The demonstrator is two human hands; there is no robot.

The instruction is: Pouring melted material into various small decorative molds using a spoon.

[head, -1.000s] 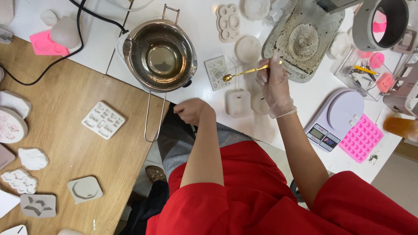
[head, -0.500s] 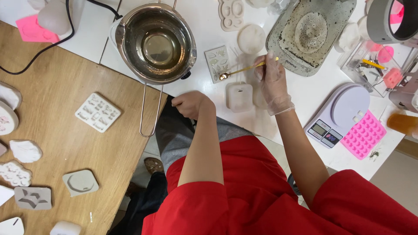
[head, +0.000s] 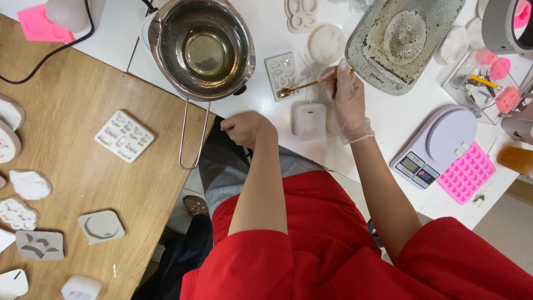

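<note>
My right hand [head: 348, 99], in a thin clear glove, holds a gold spoon [head: 304, 86] by its handle. The spoon's bowl hovers over a small clear mould [head: 281, 69] with tiny shapes. Below the spoon sits a white square mould [head: 308, 120] filled with white material. My left hand [head: 244, 128] is bare and closed into a fist at the white table's [head: 383, 128] near edge, holding nothing that I can see. A steel pot [head: 201, 46] of clear liquid stands just above my left hand, its wire handle [head: 193, 136] pointing toward me.
A grey speckled tray [head: 401, 41] lies beyond my right hand. A white kitchen scale [head: 437, 143] and a pink silicone mould [head: 467, 172] sit at right. The wooden table [head: 72, 111] at left carries a white square mould [head: 124, 136] and several grey and white casts [head: 100, 226].
The view has shifted so the tables sit higher and further left in frame. My right hand still holds the spoon over the small clear mould; my left fist stays at the table edge.
</note>
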